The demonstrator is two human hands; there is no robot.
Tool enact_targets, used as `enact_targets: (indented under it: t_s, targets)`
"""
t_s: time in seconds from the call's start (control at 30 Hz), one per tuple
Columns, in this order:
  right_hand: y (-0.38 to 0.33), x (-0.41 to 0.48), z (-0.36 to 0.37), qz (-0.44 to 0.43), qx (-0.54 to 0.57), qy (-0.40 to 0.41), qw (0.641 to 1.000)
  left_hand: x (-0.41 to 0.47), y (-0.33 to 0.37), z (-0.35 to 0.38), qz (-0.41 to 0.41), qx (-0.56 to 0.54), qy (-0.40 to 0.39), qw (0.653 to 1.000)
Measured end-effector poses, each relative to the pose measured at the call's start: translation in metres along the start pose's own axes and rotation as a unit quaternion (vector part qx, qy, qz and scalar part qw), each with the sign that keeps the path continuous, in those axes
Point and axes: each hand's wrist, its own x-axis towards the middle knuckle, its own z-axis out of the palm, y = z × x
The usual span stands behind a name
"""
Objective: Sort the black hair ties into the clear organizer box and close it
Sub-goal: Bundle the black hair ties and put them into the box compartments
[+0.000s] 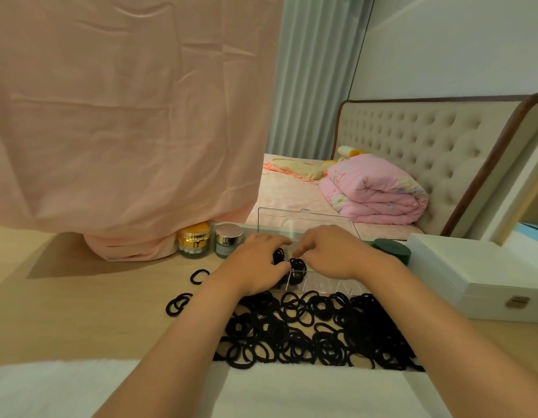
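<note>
A big heap of black hair ties (316,330) covers the wooden table in front of me, with a few loose ones (179,303) off to the left. Behind the heap stands the clear organizer box (331,286), its lid (304,220) raised upright at the back. Some compartments on its left side hold black hair ties (298,267). My left hand (255,267) rests over the box's left end, fingers curled on ties there. My right hand (325,254) hovers over the middle of the box, fingertips pinching down at the ties in a compartment.
A pink cloth (126,116) hangs over the table at left. Two cosmetic jars (195,241) (228,239) stand left of the box; a dark green jar (393,250) and a white latched case (478,276) stand on the right. A bed (307,194) lies behind. A white towel (65,387) lines the near edge.
</note>
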Motion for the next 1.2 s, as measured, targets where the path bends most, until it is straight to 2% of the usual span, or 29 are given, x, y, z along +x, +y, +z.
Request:
enact_targets:
  t_s: [0.1,0.17,0.3,0.4,0.47,0.5,0.57,0.63,0.67,0.8,0.93,1.2]
  targets:
    - [-0.001,0.001,0.021,-0.045,-0.13,-0.041,0.99,-0.002,0.003,0.0,0.015,-0.009,0.005,1.0]
    - [0.0,-0.001,0.024,-0.051,-0.116,-0.032,0.991,-0.003,0.004,0.001,0.017,0.005,-0.008,1.0]
    - [0.008,-0.01,0.014,-0.041,-0.015,0.064,0.997,-0.007,0.004,0.002,0.01,0.035,-0.029,0.999]
    - [0.005,-0.021,0.016,-0.055,-0.078,0.012,0.995,-0.01,0.008,-0.001,0.009,0.051,-0.032,0.998]
    - [0.006,-0.026,0.022,-0.06,-0.069,-0.016,0.996,-0.014,0.01,-0.004,0.017,0.056,-0.011,0.998]
    - [0.008,-0.029,0.022,-0.054,-0.032,0.001,0.998,-0.015,0.011,-0.006,0.022,0.058,0.008,0.998]
    - [0.014,-0.036,0.017,-0.041,0.056,0.087,0.994,-0.021,0.015,-0.009,0.038,0.064,0.05,0.996]
    - [0.017,-0.047,0.011,-0.02,0.07,0.166,0.983,-0.027,0.023,-0.012,0.051,0.072,0.075,0.993]
    - [0.018,-0.053,0.009,-0.002,0.06,0.169,0.984,-0.031,0.027,-0.014,0.05,0.071,0.068,0.994]
    - [0.01,-0.065,0.024,0.063,-0.057,0.068,0.994,-0.045,0.044,-0.007,0.053,0.085,-0.022,0.995]
    - [0.001,-0.058,0.048,0.1,-0.18,0.064,0.976,-0.053,0.046,0.007,0.06,0.151,-0.059,0.985]
    - [0.002,-0.053,0.057,0.072,-0.115,-0.013,0.991,-0.051,0.043,0.012,0.039,0.148,-0.093,0.984]
